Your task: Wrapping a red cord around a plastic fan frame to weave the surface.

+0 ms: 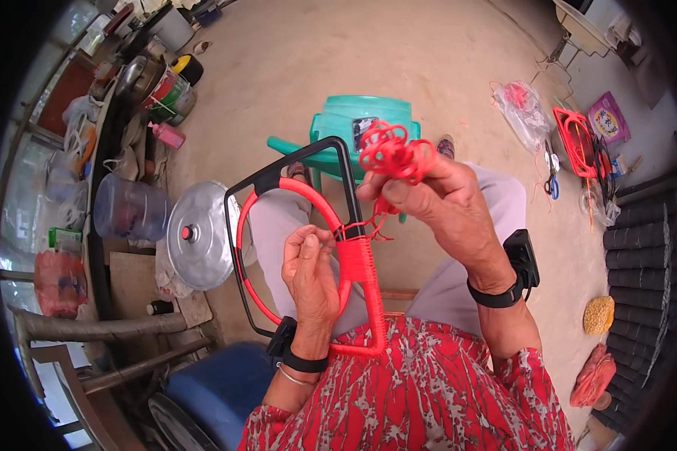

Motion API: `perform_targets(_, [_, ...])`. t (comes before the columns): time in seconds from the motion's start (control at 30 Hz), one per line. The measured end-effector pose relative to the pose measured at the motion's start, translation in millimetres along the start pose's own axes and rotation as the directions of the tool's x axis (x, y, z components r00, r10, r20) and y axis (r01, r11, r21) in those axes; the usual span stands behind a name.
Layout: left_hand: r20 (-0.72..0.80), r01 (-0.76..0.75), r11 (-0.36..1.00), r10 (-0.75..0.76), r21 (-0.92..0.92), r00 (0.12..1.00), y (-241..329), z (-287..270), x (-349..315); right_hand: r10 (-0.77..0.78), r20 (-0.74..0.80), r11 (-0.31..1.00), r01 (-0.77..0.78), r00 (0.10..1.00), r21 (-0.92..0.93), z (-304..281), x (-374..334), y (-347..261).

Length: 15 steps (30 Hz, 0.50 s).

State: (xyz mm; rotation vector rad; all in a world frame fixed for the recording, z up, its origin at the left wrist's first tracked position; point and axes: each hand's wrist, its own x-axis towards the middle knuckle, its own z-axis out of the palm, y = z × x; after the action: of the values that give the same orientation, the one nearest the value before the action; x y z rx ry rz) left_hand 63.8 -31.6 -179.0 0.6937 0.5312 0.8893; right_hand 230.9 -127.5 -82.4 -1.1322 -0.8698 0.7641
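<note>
A black rectangular frame with a round inner ring leans across my lap. Red cord winds tightly over the ring, the near side and the joint where they meet. My right hand is closed on a loose coiled bundle of red cord, raised beyond the frame's right side. From the bundle, strands run down to the bare black bar just above the wrapped joint. My left hand is inside the ring, fingertips pinched together close to those strands; what they hold, if anything, is hidden.
A green plastic stool stands ahead of my knees. At left are a metal lid, a clear plastic jug and a blue barrel. On the right lie blue-handled scissors, a plastic bag and another red-wrapped frame.
</note>
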Motion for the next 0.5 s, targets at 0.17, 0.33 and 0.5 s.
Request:
perform_targets(0.17, [-0.007, 0.239, 0.970, -0.239, 0.037, 0.971, -6, -3, -7, -0.267, -0.219, 0.777, 0.344, 0.939, 0.527, -56, -4, -51])
perform_targets(0.33, [-0.002, 0.224, 0.973, -0.224, 0.051, 0.975, -11, -2, -4, -0.327, -0.315, 0.744, 0.449, 0.891, 0.494, -158, -57, -116])
perform_targets(0.5, [0.009, 0.260, 0.963, -0.262, 0.075, 0.965, -9, 2, -2, -0.399, -0.342, 0.786, 0.509, 0.851, 0.351, -208, -114, -156])
